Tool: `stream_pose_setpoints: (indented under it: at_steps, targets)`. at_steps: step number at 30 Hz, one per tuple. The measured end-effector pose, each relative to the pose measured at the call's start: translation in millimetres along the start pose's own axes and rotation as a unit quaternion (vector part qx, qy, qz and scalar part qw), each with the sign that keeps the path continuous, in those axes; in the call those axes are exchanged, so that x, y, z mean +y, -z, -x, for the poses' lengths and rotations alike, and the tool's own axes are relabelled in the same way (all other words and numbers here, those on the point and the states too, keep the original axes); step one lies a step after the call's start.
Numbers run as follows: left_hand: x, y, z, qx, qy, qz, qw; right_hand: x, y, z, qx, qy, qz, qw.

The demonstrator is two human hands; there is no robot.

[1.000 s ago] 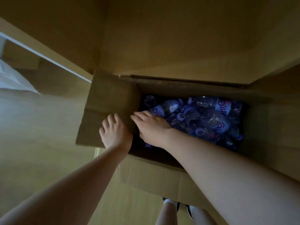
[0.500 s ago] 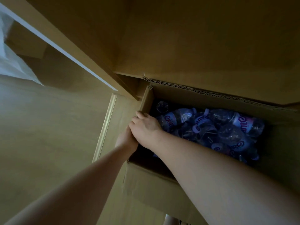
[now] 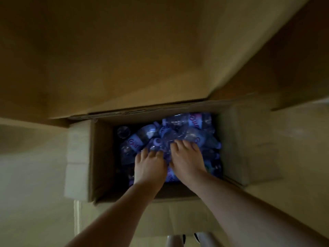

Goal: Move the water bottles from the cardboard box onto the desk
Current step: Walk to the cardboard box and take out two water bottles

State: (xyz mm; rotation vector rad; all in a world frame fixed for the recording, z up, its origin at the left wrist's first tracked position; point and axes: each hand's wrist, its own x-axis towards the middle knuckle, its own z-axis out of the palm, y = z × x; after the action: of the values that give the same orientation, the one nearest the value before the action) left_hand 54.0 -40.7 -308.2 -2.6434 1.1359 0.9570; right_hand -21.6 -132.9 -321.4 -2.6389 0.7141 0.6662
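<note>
An open cardboard box (image 3: 101, 157) sits on the floor below me in the head view. Inside lies a jumble of several clear plastic water bottles (image 3: 142, 138) with blue-and-pink labels and pale caps. Both of my arms reach down into the box. My left hand (image 3: 149, 168) rests palm down on the bottles near the middle, fingers spread over them. My right hand (image 3: 187, 157) lies just beside it, fingertips on the crinkled plastic of the bottles further back. The picture is motion-blurred, and neither hand shows a closed grip. Bottles under my palms are hidden.
The box's left flap (image 3: 78, 157) and right flap (image 3: 249, 148) are folded outward. A broad brown panel (image 3: 142, 59) rises behind the box. Pale wooden floor (image 3: 32, 193) lies to the left. My legs (image 3: 178, 241) show at the bottom edge.
Both hands have left the box's left flap and edge and moved to the right, down onto the bottles. The view has swung so that the box is centred.
</note>
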Motion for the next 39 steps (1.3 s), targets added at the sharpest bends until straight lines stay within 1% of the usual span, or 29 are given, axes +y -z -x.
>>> stream_pose_setpoints:
  at_steps: [2, 5, 8, 10, 12, 15, 17, 19, 21, 23, 25, 28, 29, 31, 32, 33, 35, 36, 37, 38, 39]
  targets:
    - [42.6, -0.3, -5.3, -0.021, -0.068, 0.004, 0.997, 35.2, -1.7, 17.7, 0.017, -0.065, -0.007, 0.998]
    - [102.0, 0.7, -7.8, -0.033, -0.154, 0.018, 0.987, 77.9, -4.6, 43.2, 0.056, -0.168, -0.052, 0.983]
    - [152.0, -5.5, -6.0, -0.023, -0.212, 0.004, 0.977, 108.5, -11.6, 63.8, 0.088, -0.269, -0.093, 0.955]
    - [177.0, -13.4, -6.7, -0.018, -0.250, -0.024, 0.968, 126.1, -18.7, 71.8, 0.085, -0.331, -0.145, 0.928]
    - [195.5, -19.7, -13.1, -0.020, -0.290, -0.067, 0.954, 142.4, -26.9, 73.5, 0.067, -0.353, -0.208, 0.910]
    - [213.8, -21.9, -33.5, -0.058, -0.344, -0.149, 0.925, 164.0, -39.0, 73.0, 0.029, -0.316, -0.228, 0.921]
    - [219.1, -23.5, -46.0, -0.088, -0.353, -0.190, 0.912, 174.2, -44.4, 75.5, 0.005, -0.331, -0.262, 0.906]
    - [222.2, -28.9, -51.3, -0.084, -0.358, -0.239, 0.899, 175.9, -48.0, 78.2, -0.001, -0.333, -0.296, 0.895]
    - [224.0, -35.7, -50.2, -0.072, -0.354, -0.263, 0.895, 173.3, -48.9, 77.7, 0.005, -0.331, -0.309, 0.892]
    - [225.7, -40.2, -50.0, -0.064, -0.345, -0.263, 0.899, 173.4, -47.0, 76.0, 0.011, -0.333, -0.300, 0.894]
    - [225.9, -41.6, -49.9, -0.064, -0.343, -0.256, 0.902, 175.5, -43.5, 76.2, 0.000, -0.328, -0.297, 0.897]
    - [222.2, -41.2, -43.6, -0.058, -0.340, -0.197, 0.918, 175.9, -41.4, 77.0, -0.020, -0.322, -0.290, 0.901]
    - [218.7, -40.9, -39.3, -0.049, -0.333, -0.160, 0.928, 174.5, -41.3, 77.6, -0.009, -0.324, -0.278, 0.904]
    - [205.5, -40.8, -29.2, -0.033, -0.307, -0.090, 0.947, 168.6, -43.5, 81.0, 0.057, -0.313, -0.223, 0.921]
    - [195.9, -41.4, -24.5, -0.033, -0.284, -0.070, 0.956, 163.7, -43.0, 84.8, 0.095, -0.285, -0.191, 0.934]
    - [183.9, -42.5, -20.6, -0.042, -0.253, -0.060, 0.965, 158.1, -43.2, 88.1, 0.124, -0.237, -0.164, 0.949]
    - [154.6, -45.0, -14.5, -0.078, -0.181, -0.056, 0.979, 143.8, -45.8, 87.8, 0.150, -0.102, -0.131, 0.975]
    - [138.5, -46.2, -12.2, -0.096, -0.150, -0.058, 0.982, 135.6, -48.4, 84.5, 0.137, -0.043, -0.119, 0.983]
    - [122.3, -47.8, -9.9, -0.110, -0.124, -0.062, 0.984, 126.4, -51.3, 78.4, 0.094, -0.004, -0.125, 0.988]
    - [106.1, -49.6, -8.0, -0.119, -0.102, -0.064, 0.986, 116.9, -55.5, 70.4, 0.043, 0.004, -0.156, 0.987]
    - [90.7, -51.2, -6.4, -0.126, -0.080, -0.059, 0.987, 108.7, -59.9, 59.4, -0.003, -0.028, -0.221, 0.975]
